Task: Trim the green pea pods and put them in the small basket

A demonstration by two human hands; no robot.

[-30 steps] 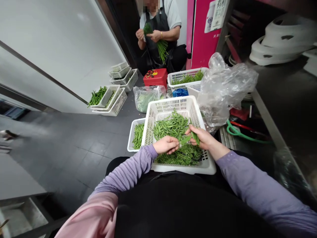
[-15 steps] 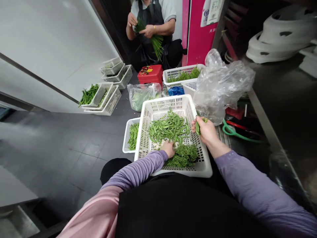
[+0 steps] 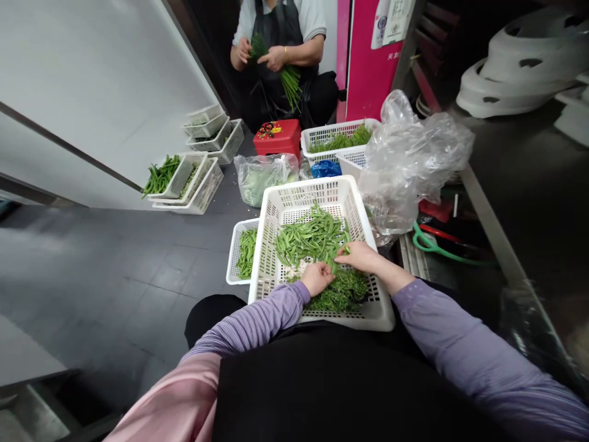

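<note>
A large white plastic basket (image 3: 264, 245) stands in front of me. Flat green pea pods (image 3: 308, 236) are heaped in its far half, and a darker pile of fine green trimmings or shoots (image 3: 340, 291) fills the near right part. Small whitish pieces (image 3: 294, 270) lie by my left hand (image 3: 317, 278). That hand is closed over the basket, its fingertips pinching at the end of a pea pod. Opposite it, my right hand (image 3: 359, 256) has its fingers closed around pea pods, most of which the fingers hide. The fingertips of both hands nearly meet.
A smaller basket of pods (image 3: 247, 252) stands at left. Beyond are a bag of greens (image 3: 267, 181), a red box (image 3: 277, 138) with scissors, and a basket of green stalks (image 3: 340, 142). Clear plastic bags (image 3: 414, 153) bulge at right. A co-worker (image 3: 280, 55) holds long green stalks.
My right hand has come left and inward from the basket's right rim, still with pods in it. My left hand has lifted slightly from the pile and moved right to meet it.
</note>
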